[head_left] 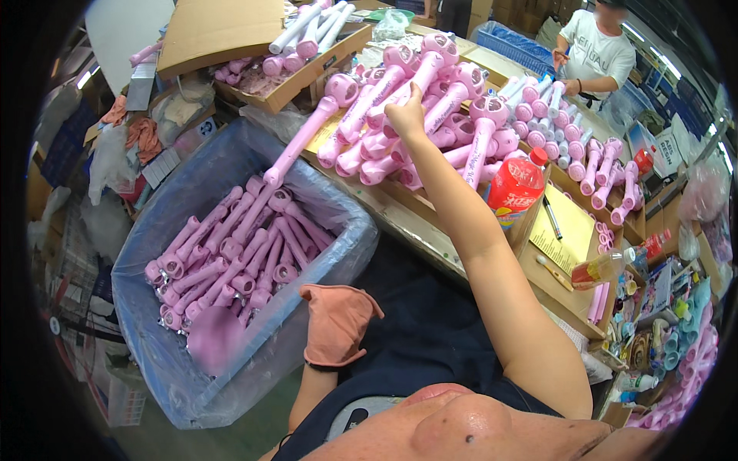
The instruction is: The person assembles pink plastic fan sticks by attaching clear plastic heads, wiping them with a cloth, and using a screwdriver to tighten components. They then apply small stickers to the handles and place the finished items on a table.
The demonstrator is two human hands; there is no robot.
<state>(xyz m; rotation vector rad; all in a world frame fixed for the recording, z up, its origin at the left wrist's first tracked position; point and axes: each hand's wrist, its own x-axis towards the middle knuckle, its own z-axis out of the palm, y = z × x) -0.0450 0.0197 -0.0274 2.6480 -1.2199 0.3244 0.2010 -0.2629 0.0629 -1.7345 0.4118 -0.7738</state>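
Observation:
My right hand (405,117) reaches far over the bench and is closed around a pink toy wand (429,71) with a round, clear-fronted head. It lies over a heap of similar pink wands (453,96). A salmon-coloured cloth (340,326) covers my left hand, hiding its fingers; the left forearm (309,396) shows below it. That hand is beside the near right rim of a large bin (196,399) lined with blue plastic. Many pink wands (246,253) lie inside the bin, and one long wand (304,142) slants between the bin and the heap.
A red-labelled drink bottle (516,188) stands by the heap. Right of it are a yellow sheet (561,230), a pen (553,217) and another bottle (603,269). An open carton (265,96) sits at the back left. Another person (603,50) stands across the bench.

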